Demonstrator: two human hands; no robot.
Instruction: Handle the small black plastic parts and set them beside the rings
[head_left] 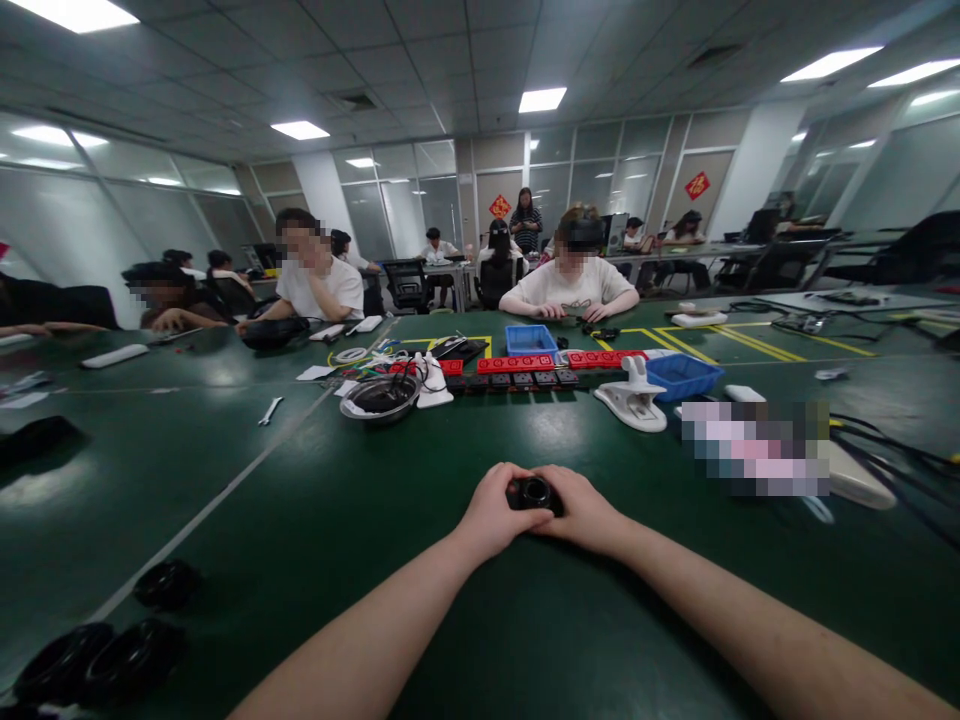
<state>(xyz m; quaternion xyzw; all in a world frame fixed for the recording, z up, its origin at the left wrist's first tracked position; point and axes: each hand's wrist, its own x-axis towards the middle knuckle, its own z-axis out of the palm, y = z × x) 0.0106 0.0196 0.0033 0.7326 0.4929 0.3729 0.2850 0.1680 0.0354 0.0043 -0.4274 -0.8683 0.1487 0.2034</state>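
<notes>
Both hands closed around a small black round part at the middle of the green tabletop

The left hand (491, 510) and the right hand (581, 510) meet just above the tabletop (315, 520), fingers curled in from either side so that both grip one small black round part (534, 493). The part sits between the thumbs with its open, ring-like top facing up; its lower half is hidden by the fingers. Both forearms run in from the bottom edge and rest low over the green surface.

Ahead of the hands, well apart from them, a row of red and black blocks (525, 370) lies across the tabletop. Behind it stands a blue bin (531, 339), and a second blue bin (684, 376) stands to the right. A white clip-shaped holder (634, 400) stands just left of that second bin. To the left of the row sits a round black bowl-like dish (379, 398) with wires near it, and further left a small wrench (270, 410) lies alone on the green.

At the lower left corner several black ring-shaped parts (97, 660) lie close together, with one more black ring (166, 583) a little apart from them.

On the far side of the tabletop a person in a white shirt (571, 285) sits facing this way with both hands down on the surface, and other people sit at the left end
</notes>
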